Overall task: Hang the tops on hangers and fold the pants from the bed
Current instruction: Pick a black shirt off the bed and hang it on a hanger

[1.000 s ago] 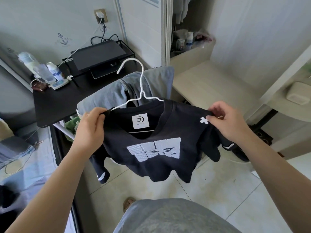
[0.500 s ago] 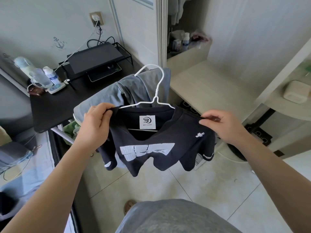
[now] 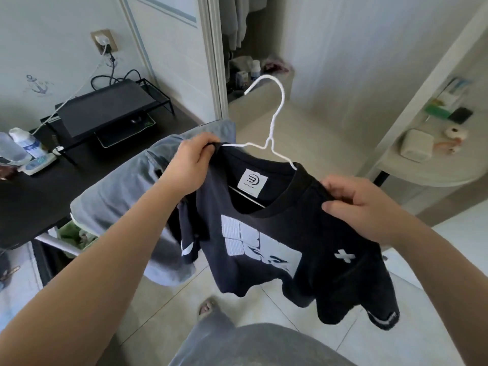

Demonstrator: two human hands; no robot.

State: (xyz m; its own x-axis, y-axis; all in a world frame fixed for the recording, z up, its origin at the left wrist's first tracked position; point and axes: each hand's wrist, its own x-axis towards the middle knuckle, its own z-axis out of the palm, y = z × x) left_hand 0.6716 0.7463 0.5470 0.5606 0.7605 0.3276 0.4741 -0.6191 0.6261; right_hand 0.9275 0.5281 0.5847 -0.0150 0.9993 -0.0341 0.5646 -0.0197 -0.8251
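Item in hand: one black T-shirt (image 3: 290,233) with a white chest print, held in mid-air at the centre of the frame over the tiled floor. It is threaded on a white wire hanger (image 3: 273,124) whose lower bar shows through the neck opening and whose hook points toward the upper centre. Left hand (image 3: 190,165): grip closed, pinching the shirt's shoulder at the end of the hanger arm. Right hand (image 3: 361,207): grip closed, pinching the other shoulder fabric, which sits lower, so the shirt hangs tilted down to the right. We judge this top to be nearly hung: the hanger is inside, the shoulders are being seated, and the hook is on no rail yet. The open wardrobe (image 3: 237,35), at the upper centre with clothes hanging inside, looks the likely place for it. Also present: a grey garment (image 3: 118,196) draped behind the left forearm at centre left, off any hanger; we cannot tell whether it is a top or pants. A dark counter (image 3: 31,202) at the left carries bottles and a monitor stand. We see no folded pants, so we count that part as remaining.
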